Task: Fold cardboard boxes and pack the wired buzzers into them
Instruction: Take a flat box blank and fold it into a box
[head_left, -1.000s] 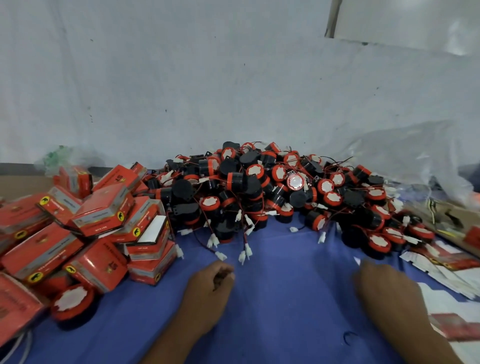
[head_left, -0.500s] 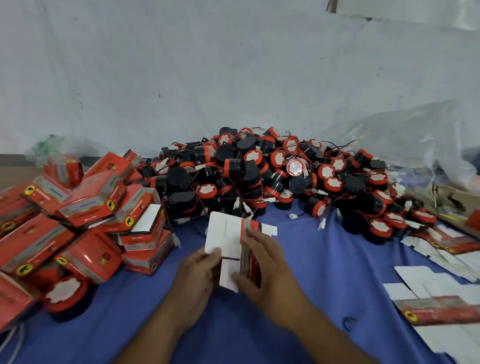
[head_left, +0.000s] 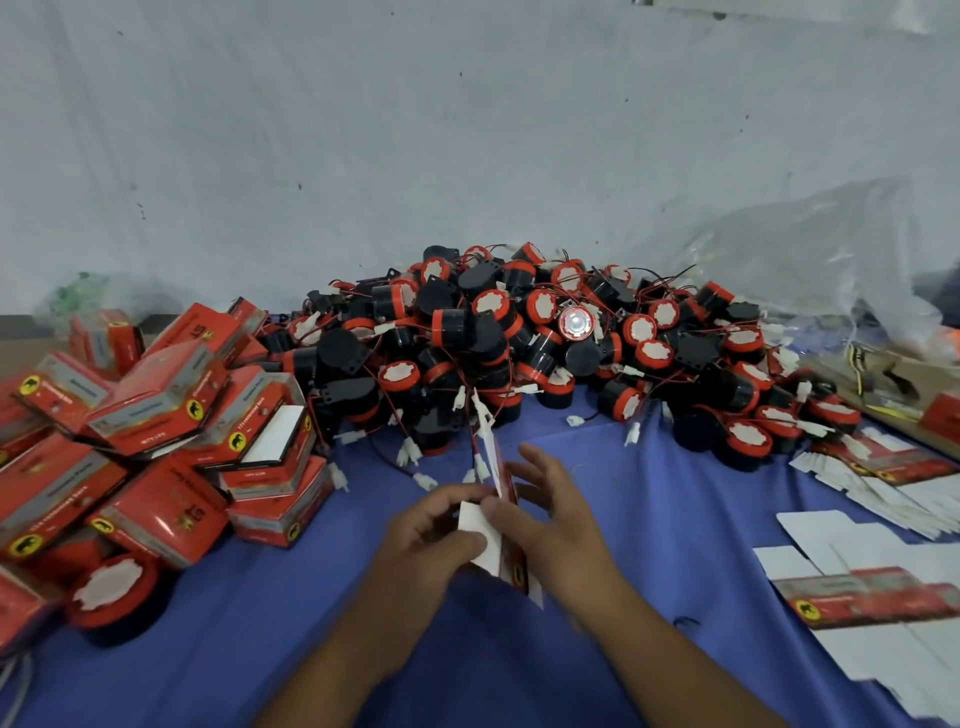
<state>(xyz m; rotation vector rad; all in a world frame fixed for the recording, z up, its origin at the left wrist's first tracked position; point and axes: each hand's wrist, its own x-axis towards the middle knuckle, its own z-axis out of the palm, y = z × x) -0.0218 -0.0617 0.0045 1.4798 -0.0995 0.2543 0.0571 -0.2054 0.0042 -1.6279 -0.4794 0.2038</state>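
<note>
A flat red-and-white cardboard box blank (head_left: 488, 535) is held edge-on above the blue cloth, low in the middle. My left hand (head_left: 431, 540) pinches its white flap from the left. My right hand (head_left: 550, 519) holds its right side with the thumb on the card and the fingers spread. Behind them lies a big heap of black-and-red wired buzzers (head_left: 545, 348) with white connectors. One single buzzer (head_left: 111, 597) lies at the lower left.
Several folded red boxes (head_left: 156, 447) are piled at the left. Flat box blanks (head_left: 872, 587) lie at the right, with more fanned out behind them. A clear plastic bag (head_left: 810, 254) sits at the back right. A white wall stands behind the blue-covered table (head_left: 675, 493).
A second ago both hands rested empty on the cloth. They then took up a flat blank, and it has now been turned from face-on to edge-on between the hands.
</note>
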